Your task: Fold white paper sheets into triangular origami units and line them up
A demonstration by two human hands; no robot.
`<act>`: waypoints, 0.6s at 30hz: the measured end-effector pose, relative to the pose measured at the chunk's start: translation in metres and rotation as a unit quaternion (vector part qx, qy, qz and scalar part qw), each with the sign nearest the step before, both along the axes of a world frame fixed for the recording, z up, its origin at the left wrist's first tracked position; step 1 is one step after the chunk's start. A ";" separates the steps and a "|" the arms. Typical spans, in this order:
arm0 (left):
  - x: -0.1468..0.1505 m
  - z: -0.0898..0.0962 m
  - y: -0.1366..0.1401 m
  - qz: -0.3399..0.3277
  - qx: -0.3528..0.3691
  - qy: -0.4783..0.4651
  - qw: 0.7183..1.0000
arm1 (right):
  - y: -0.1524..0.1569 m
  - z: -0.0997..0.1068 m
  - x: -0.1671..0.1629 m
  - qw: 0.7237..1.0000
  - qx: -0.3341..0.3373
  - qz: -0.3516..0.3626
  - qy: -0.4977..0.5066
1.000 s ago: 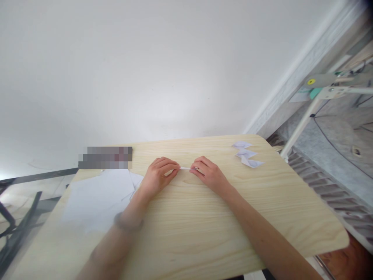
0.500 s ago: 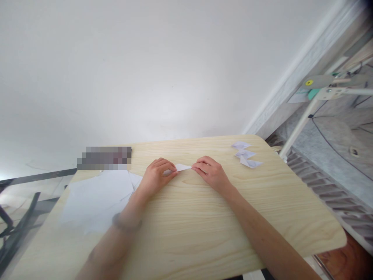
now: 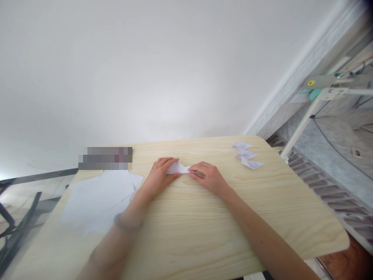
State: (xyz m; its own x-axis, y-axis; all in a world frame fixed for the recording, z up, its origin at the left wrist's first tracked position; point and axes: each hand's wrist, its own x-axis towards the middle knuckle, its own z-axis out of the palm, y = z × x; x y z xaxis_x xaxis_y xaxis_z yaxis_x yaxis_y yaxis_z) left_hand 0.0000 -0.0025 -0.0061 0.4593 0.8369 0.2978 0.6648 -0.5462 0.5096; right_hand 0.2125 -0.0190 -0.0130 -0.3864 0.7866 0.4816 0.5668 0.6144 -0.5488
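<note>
A small folded piece of white paper lies low over the middle of the table, between my two hands. My left hand grips its wider left part, thumb on the near edge and fingers on the far edge. My right hand pinches the narrow right end between thumb and fingertips. Parts of the paper are hidden under the left fingers. To the right, several folded white paper pieces with pointed ends lie in a short column.
Loose white sheets are spread on the left of the wooden table. A blurred-out dark object sits at the back left edge. Behind the table stands a white wall; a white metal frame rises at the right.
The folded paper has turned so more of its flat face shows. My left fingers have spread along its two edges, and my right hand has shifted slightly left and nearer me.
</note>
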 end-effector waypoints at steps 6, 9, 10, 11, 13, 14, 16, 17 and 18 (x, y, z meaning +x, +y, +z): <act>0.007 0.008 -0.004 -0.005 0.007 -0.057 0.998 | 0.001 -0.002 -0.002 0.997 -0.038 -0.040 0.053; 0.009 0.011 -0.005 -0.011 0.036 -0.078 0.996 | 0.001 0.001 -0.002 0.996 -0.038 -0.038 0.066; 0.009 0.012 -0.005 -0.010 0.047 -0.080 0.996 | 0.001 0.003 -0.002 0.996 -0.040 -0.035 0.065; 0.009 0.013 -0.005 -0.010 0.056 -0.078 0.995 | 0.000 0.004 -0.002 0.997 -0.042 -0.031 0.065; 0.008 0.014 -0.005 -0.012 0.070 -0.070 0.995 | -0.001 0.007 -0.003 0.997 -0.045 -0.026 0.064; 0.008 0.014 -0.005 -0.011 0.075 -0.068 0.995 | -0.002 0.008 -0.003 0.997 -0.045 -0.023 0.065; 0.008 0.015 -0.005 -0.011 0.080 -0.067 0.994 | -0.002 0.008 -0.002 0.996 -0.043 -0.015 0.074; 0.007 0.014 -0.005 -0.008 0.083 -0.067 0.994 | -0.003 0.008 -0.002 0.996 -0.042 -0.010 0.080; 0.007 0.014 -0.004 -0.006 0.086 -0.068 0.994 | -0.003 0.008 -0.002 0.995 -0.040 -0.005 0.086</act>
